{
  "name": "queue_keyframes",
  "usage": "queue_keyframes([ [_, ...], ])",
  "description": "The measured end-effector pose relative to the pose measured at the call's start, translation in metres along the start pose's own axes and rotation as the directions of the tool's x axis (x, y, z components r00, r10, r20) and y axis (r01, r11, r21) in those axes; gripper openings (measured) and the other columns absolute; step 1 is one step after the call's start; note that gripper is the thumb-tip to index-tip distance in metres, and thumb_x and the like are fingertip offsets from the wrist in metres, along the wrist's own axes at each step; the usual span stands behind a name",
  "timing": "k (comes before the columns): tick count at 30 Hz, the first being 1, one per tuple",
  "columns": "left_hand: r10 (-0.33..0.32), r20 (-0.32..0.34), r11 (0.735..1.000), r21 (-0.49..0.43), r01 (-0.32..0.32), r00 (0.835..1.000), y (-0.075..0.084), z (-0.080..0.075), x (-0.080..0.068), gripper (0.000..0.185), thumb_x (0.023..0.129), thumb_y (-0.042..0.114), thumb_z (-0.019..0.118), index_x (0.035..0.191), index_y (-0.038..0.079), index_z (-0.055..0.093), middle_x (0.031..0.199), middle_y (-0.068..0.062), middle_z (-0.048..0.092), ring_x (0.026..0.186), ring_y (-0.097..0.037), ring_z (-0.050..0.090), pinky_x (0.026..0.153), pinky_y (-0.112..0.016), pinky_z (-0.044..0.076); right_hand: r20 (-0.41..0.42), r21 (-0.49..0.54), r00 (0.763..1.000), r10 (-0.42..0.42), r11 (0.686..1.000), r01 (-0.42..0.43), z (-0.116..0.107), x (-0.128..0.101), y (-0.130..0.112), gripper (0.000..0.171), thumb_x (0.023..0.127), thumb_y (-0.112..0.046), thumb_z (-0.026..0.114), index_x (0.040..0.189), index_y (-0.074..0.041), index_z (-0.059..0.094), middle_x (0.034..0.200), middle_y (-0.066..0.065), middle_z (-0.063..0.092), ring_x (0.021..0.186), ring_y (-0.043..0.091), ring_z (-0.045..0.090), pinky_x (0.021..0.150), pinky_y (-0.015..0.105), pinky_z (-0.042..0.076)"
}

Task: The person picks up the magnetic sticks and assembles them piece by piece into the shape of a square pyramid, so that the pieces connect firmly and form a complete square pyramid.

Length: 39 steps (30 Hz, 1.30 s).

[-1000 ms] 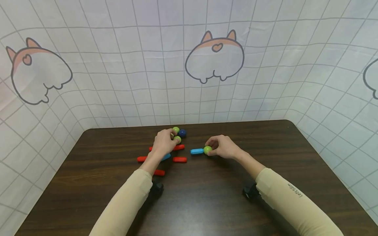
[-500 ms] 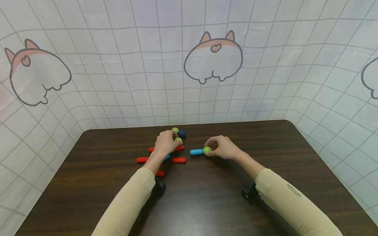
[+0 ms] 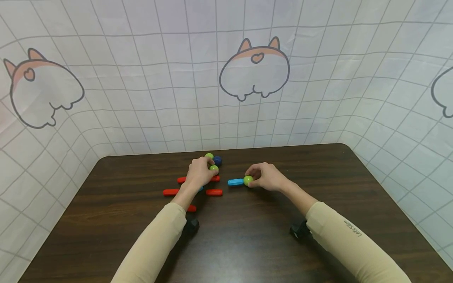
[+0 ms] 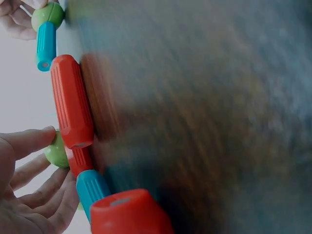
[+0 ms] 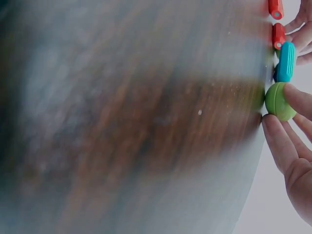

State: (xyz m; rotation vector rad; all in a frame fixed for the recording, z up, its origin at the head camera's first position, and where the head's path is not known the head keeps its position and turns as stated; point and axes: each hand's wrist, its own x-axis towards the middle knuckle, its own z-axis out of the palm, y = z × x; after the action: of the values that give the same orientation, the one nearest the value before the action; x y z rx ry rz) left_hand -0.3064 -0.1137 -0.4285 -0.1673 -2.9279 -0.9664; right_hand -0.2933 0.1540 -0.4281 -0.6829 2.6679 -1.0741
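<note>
My left hand (image 3: 199,173) holds a green ball (image 3: 214,169) between thumb and fingers, low over the table. In the left wrist view that green ball (image 4: 57,151) shows between the thumb and fingers, just behind red rods. Over to the right, my right hand (image 3: 267,177) pinches another green ball (image 3: 248,181). A light blue rod (image 3: 235,182) extends from this ball toward the left, its end meeting the ball in the right wrist view. A dark blue ball (image 3: 218,160) and a further green ball (image 3: 209,156) lie just beyond my left fingers.
Several red rods lie around my left forearm, among them one red rod (image 3: 214,192) to its right and another red rod (image 3: 171,192) to its left. A second light blue rod (image 4: 92,191) is partly hidden. A patterned white curtain (image 3: 170,98) hangs behind the dark wooden table (image 3: 247,243).
My left hand has shifted slightly to the right with its green ball. The right hand keeps its hold on the other ball, nearly still. The head view has drifted a little.
</note>
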Motion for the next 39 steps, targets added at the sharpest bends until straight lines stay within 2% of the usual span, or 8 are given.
queue_keyframes([
  [9, 0.073, -0.041, 0.996, -0.047, -0.075, 0.996, 0.006, -0.001, -0.006, 0.028, 0.091, 0.014, 0.076, 0.116, 0.003, 0.073, 0.107, -0.011, 0.073, 0.087, -0.025, 0.063, 0.076, -0.038, 0.055, -0.009, -0.016, 1.000, 0.012, 1.000, -0.012, -0.004, -0.003, 0.005, 0.029, 0.090, -0.013, 0.082, 0.116, -0.006, 0.072, 0.107, 0.003, 0.072, 0.102, 0.024, 0.068, 0.086, 0.041, 0.056],
  [18, 0.136, -0.039, 0.984, -0.108, -0.139, 0.990, 0.014, 0.002, -0.013, 0.027, 0.089, 0.005, 0.077, 0.115, 0.001, 0.075, 0.110, -0.016, 0.073, 0.095, -0.027, 0.067, 0.075, -0.036, 0.059, -0.026, -0.018, 0.999, 0.024, 1.000, -0.025, -0.010, -0.009, 0.011, 0.028, 0.090, -0.013, 0.082, 0.116, -0.006, 0.073, 0.106, 0.004, 0.072, 0.101, 0.025, 0.068, 0.085, 0.041, 0.056],
  [24, 0.157, 0.010, 0.980, -0.124, -0.155, 0.988, 0.020, 0.003, -0.017, 0.028, 0.089, 0.004, 0.076, 0.117, 0.001, 0.074, 0.108, -0.015, 0.073, 0.090, -0.025, 0.066, 0.078, -0.038, 0.057, -0.028, -0.021, 0.999, 0.036, 0.999, -0.037, -0.012, -0.012, 0.015, 0.029, 0.090, -0.013, 0.081, 0.117, -0.007, 0.073, 0.106, 0.003, 0.072, 0.102, 0.025, 0.067, 0.087, 0.042, 0.055],
  [31, 0.197, 0.056, 0.973, -0.137, -0.188, 0.979, 0.027, 0.010, -0.020, 0.032, 0.087, 0.003, 0.079, 0.118, 0.000, 0.072, 0.109, -0.012, 0.074, 0.096, -0.025, 0.067, 0.086, -0.041, 0.056, -0.032, -0.019, 0.999, 0.036, 0.999, -0.037, -0.014, -0.014, 0.019, 0.028, 0.090, -0.013, 0.081, 0.117, -0.006, 0.072, 0.107, 0.003, 0.072, 0.102, 0.025, 0.067, 0.087, 0.042, 0.056],
  [39, 0.200, 0.103, 0.976, -0.113, -0.188, 0.974, 0.035, 0.016, -0.022, 0.035, 0.086, 0.006, 0.083, 0.118, -0.003, 0.071, 0.107, -0.012, 0.073, 0.095, -0.026, 0.069, 0.083, -0.038, 0.057, -0.040, -0.021, 0.999, 0.030, 0.999, -0.031, -0.016, -0.013, 0.021, 0.028, 0.090, -0.012, 0.081, 0.116, -0.006, 0.073, 0.107, 0.004, 0.072, 0.101, 0.025, 0.068, 0.085, 0.041, 0.056],
])
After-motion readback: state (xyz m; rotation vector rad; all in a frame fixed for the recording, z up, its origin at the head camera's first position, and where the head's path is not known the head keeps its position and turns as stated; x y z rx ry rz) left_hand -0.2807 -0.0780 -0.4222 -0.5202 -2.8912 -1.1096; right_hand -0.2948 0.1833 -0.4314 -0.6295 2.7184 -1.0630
